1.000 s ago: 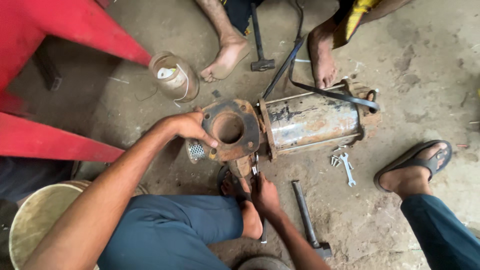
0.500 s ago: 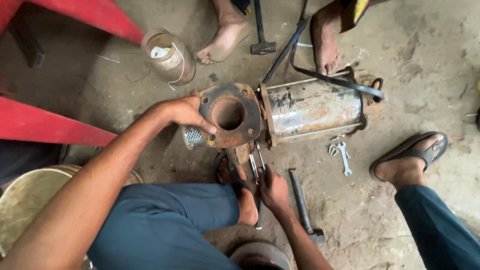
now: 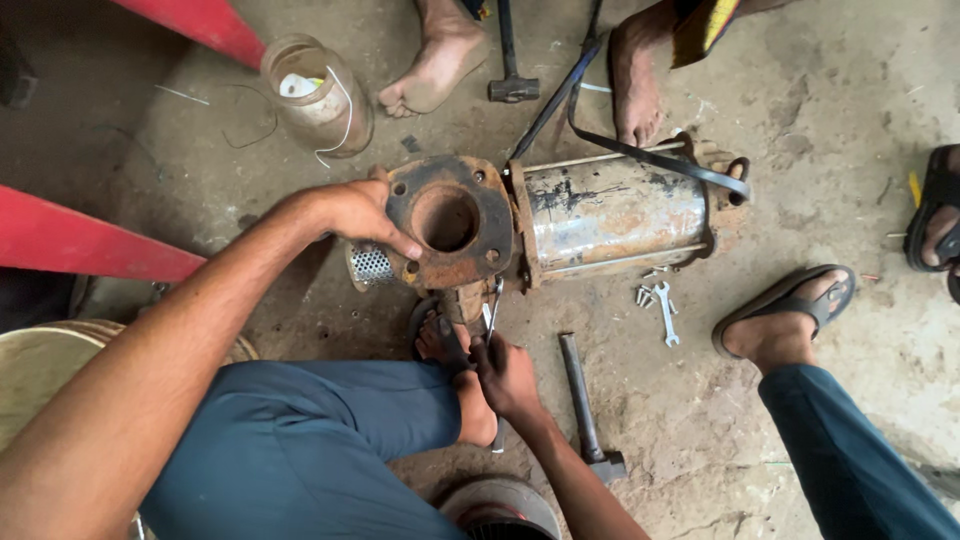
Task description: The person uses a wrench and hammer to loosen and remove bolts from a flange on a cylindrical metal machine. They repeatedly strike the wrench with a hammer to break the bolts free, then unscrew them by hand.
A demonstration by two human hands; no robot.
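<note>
My left hand (image 3: 365,215) grips the left rim of the rusty round flange (image 3: 448,222), which caps the left end of a metal pump cylinder (image 3: 615,212) lying on the concrete floor (image 3: 820,110). My right hand (image 3: 505,375) is closed around a thin metal tool (image 3: 492,318) just under the flange. Near right of it lies a hammer (image 3: 585,410), with a small spanner (image 3: 667,315) farther right. A glass jar (image 3: 318,95) lies at far left.
</note>
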